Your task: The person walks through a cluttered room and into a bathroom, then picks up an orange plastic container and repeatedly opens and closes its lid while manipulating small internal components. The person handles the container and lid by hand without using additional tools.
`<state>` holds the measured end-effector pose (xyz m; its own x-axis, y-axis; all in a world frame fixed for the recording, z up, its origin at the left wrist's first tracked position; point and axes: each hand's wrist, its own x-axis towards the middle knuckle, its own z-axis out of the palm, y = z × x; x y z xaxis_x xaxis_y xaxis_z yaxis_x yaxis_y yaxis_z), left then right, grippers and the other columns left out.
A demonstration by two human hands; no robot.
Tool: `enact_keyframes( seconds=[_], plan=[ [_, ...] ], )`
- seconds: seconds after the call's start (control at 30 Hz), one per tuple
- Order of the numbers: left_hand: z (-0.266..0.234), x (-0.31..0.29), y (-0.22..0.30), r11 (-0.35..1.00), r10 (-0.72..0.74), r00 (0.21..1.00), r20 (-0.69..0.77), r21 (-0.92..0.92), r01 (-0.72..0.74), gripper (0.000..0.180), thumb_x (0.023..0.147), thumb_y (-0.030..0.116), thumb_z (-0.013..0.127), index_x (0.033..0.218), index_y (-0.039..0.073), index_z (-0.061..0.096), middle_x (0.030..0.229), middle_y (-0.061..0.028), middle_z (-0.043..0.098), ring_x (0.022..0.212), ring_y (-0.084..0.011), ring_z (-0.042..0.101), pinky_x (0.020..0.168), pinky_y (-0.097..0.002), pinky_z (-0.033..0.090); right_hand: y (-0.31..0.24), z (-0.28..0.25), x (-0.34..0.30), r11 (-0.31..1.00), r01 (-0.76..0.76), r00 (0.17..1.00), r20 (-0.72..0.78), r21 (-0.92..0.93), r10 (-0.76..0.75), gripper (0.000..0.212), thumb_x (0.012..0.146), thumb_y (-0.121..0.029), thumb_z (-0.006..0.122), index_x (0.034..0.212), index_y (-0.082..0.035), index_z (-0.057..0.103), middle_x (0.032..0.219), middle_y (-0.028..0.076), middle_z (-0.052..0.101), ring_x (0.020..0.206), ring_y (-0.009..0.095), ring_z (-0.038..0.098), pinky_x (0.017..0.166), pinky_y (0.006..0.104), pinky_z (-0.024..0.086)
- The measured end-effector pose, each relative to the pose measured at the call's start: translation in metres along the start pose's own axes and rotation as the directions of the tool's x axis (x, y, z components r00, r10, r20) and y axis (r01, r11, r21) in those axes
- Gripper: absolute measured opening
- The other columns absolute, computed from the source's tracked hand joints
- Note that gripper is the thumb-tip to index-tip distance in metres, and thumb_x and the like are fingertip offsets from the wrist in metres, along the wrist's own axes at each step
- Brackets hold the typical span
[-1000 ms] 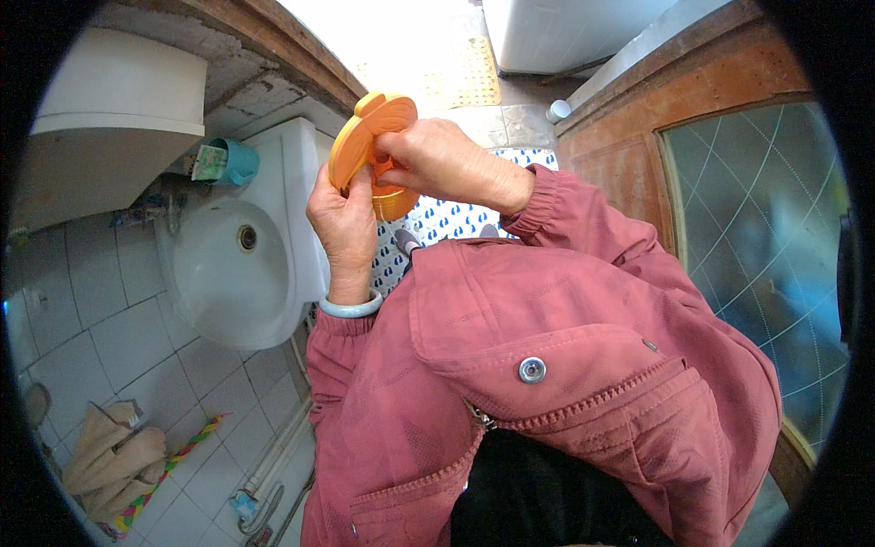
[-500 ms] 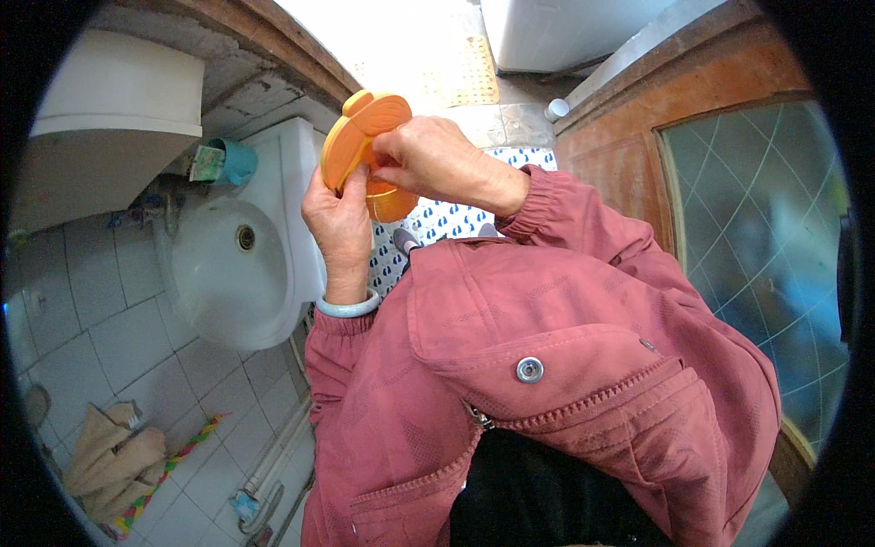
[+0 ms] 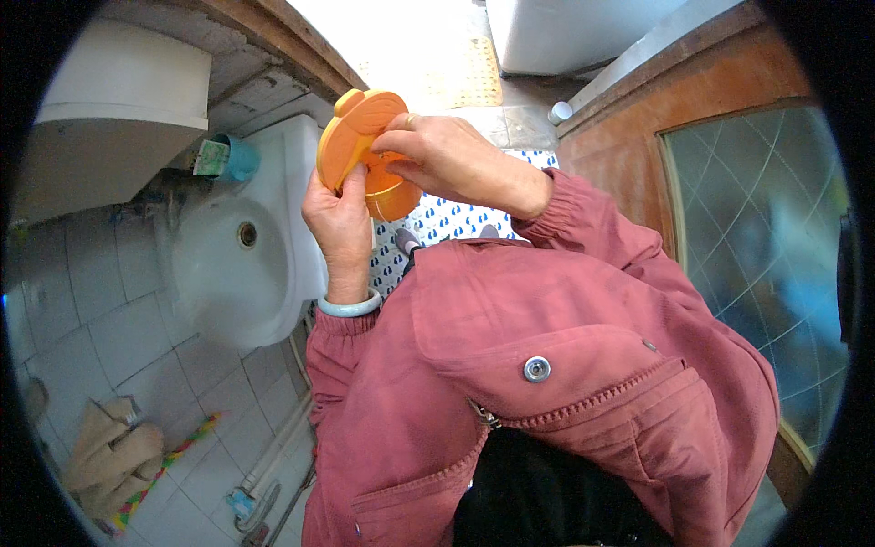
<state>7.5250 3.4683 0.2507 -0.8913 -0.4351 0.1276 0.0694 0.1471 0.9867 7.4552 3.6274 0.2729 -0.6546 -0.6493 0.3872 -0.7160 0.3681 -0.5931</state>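
Note:
In front of me, over the patterned mat, is an orange plastic container [image 3: 394,202] with its orange lid [image 3: 351,137] tilted up. My left hand [image 3: 335,219], a pale bangle at its wrist, grips the container from the left, with the thumb by the base of the lid and the fingers mostly hidden behind. My right hand [image 3: 447,159] reaches in from the right over the opening. Its fingers are curled close to the lid's inner face; whatever is between them, if anything, is too small to make out.
A white washbasin [image 3: 228,283] stands at my left, with a blue cup [image 3: 239,159] on its back edge. A towel [image 3: 114,456] hangs lower left. At the right is a wooden door [image 3: 615,164] with patterned glass. A blue-and-white mat [image 3: 456,219] lies underfoot.
My right hand has shifted a little to the right, its fingers drawing slightly back from my left thumb. The left hand and the container have barely moved.

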Motion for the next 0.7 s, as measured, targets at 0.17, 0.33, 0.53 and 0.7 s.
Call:
enact_keyframes(
  seconds=[0.17, 0.33, 0.53, 0.7],
  plan=[
    [-0.002, 0.002, 0.005, 1.000, -0.004, 1.000, -0.005, -0.014, 0.004, 0.018, 0.091, 0.005, 0.063, 0.107, -0.004, 0.064, 0.098, -0.0065, 0.069, 0.086, -0.0117, 0.063, 0.077, -0.0274, 0.052, -0.016, -0.011, -0.014, 0.985, 0.148, 0.982, 0.104, 0.085, -0.157, 0.035, 0.078, -0.012, 0.074, 0.112, -0.011, 0.064, 0.108, 0.009, 0.059, 0.081, 0.028, 0.065, 0.069, 0.0371, 0.055],
    [-0.004, 0.002, 0.008, 0.999, -0.028, 1.000, -0.010, 0.045, 0.029, 0.018, 0.091, 0.005, 0.063, 0.106, -0.004, 0.064, 0.097, -0.0070, 0.069, 0.086, -0.0122, 0.064, 0.076, -0.0273, 0.052, -0.023, -0.005, -0.016, 0.976, 0.214, 0.975, 0.053, 0.044, -0.216, 0.029, 0.081, -0.015, 0.074, 0.109, -0.013, 0.066, 0.096, 0.006, 0.060, 0.078, 0.022, 0.065, 0.067, 0.0322, 0.055],
    [-0.002, -0.003, 0.011, 0.998, 0.053, 0.998, -0.026, 0.018, -0.053, 0.018, 0.092, 0.008, 0.065, 0.106, -0.003, 0.064, 0.096, -0.0062, 0.069, 0.085, -0.0115, 0.064, 0.075, -0.0273, 0.052, -0.018, 0.003, -0.011, 0.874, 0.044, 0.990, -0.139, 0.484, 0.028, 0.016, 0.086, -0.010, 0.071, 0.101, -0.007, 0.070, 0.095, 0.003, 0.067, 0.081, 0.013, 0.066, 0.065, 0.0276, 0.054],
    [0.003, -0.006, 0.018, 0.991, 0.131, 0.990, -0.047, 0.042, -0.129, 0.018, 0.093, 0.009, 0.065, 0.106, -0.002, 0.063, 0.094, -0.0065, 0.069, 0.083, -0.0111, 0.063, 0.073, -0.0275, 0.051, -0.021, 0.001, -0.010, 0.349, -0.304, 0.913, 0.166, 0.887, 0.373, 0.014, 0.092, -0.011, 0.066, 0.102, -0.001, 0.066, 0.086, 0.008, 0.070, 0.060, 0.006, 0.058, 0.052, 0.0181, 0.048]
  ],
)
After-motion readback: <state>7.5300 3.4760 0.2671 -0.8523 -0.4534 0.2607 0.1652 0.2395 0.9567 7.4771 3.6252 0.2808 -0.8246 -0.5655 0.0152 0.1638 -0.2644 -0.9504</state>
